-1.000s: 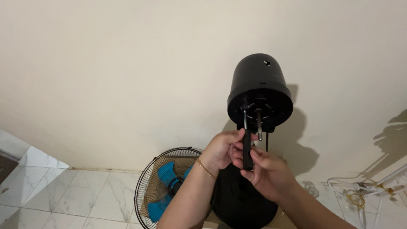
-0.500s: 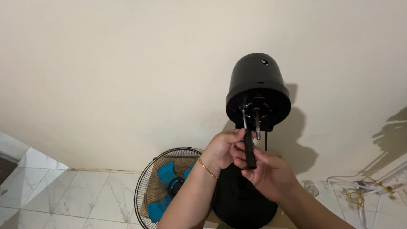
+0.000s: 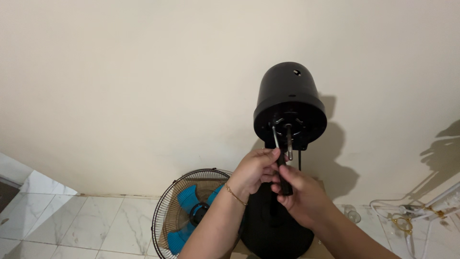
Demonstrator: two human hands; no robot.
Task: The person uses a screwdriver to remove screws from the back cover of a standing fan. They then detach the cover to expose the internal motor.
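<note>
A black fan motor housing (image 3: 290,103) stands on its pole in front of a cream wall, with a bare metal shaft (image 3: 289,141) sticking out of its face. A screwdriver (image 3: 282,170) with a black handle has its metal tip set against the motor face, left of the shaft. My right hand (image 3: 299,194) grips the handle from below. My left hand (image 3: 254,170), with a thin gold bracelet on the wrist, pinches the top of the handle near the shank.
A wire fan guard (image 3: 189,211) with blue blades inside leans on the floor against the wall at lower left. The fan's round black base (image 3: 275,235) sits below my hands. White cables and a power strip (image 3: 417,213) lie on the marble tile floor at right.
The screwdriver has tilted slightly, its handle leaning more to the right. My right hand shifted a little down the handle. The view moved up slightly.
</note>
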